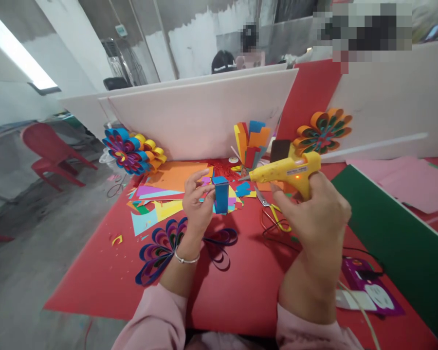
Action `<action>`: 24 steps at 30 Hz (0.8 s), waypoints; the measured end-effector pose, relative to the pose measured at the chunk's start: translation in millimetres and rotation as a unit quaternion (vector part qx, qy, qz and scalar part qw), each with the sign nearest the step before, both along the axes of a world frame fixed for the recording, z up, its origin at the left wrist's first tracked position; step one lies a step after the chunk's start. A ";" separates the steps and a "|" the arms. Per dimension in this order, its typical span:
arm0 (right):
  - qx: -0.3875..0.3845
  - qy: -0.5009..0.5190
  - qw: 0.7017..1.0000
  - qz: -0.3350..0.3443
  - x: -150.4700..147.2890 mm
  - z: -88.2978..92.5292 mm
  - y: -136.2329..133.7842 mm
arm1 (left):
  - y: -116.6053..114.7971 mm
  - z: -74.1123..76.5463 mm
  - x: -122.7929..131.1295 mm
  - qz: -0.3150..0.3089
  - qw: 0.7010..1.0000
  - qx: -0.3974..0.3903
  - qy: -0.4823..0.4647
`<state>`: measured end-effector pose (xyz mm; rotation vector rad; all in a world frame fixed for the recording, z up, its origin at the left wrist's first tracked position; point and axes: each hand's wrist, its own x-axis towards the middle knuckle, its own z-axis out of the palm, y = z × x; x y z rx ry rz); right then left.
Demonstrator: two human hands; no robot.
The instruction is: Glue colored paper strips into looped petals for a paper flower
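Observation:
My left hand (199, 199) pinches a folded blue paper piece (222, 197) and holds it upright above the table. In my right hand (314, 214) is a yellow hot glue gun (286, 170), its orange light lit. The gun's nozzle points left, close to the top of the blue paper, though I cannot tell whether they touch. Beneath my left forearm lies a fan of looped purple, pink and blue paper strips (160, 248), partly hidden by the arm. More dark loops (221, 238) spread to the right of my wrist.
Scissors (273, 211) with yellow and red handles lie beside a black cable. Paper scraps (156, 214) cover the table's (95, 272) far left. Finished paper flowers (126, 150) stand against a white board (197, 116). A green board (397, 253) borders the right side.

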<state>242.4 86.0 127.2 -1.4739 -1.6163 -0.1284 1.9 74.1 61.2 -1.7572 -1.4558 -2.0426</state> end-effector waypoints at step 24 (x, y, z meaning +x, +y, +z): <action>0.137 -0.099 0.986 0.002 -9.6 -5.1 0.0 | -2.8 4.3 9.1 -0.080 0.997 0.007 -0.019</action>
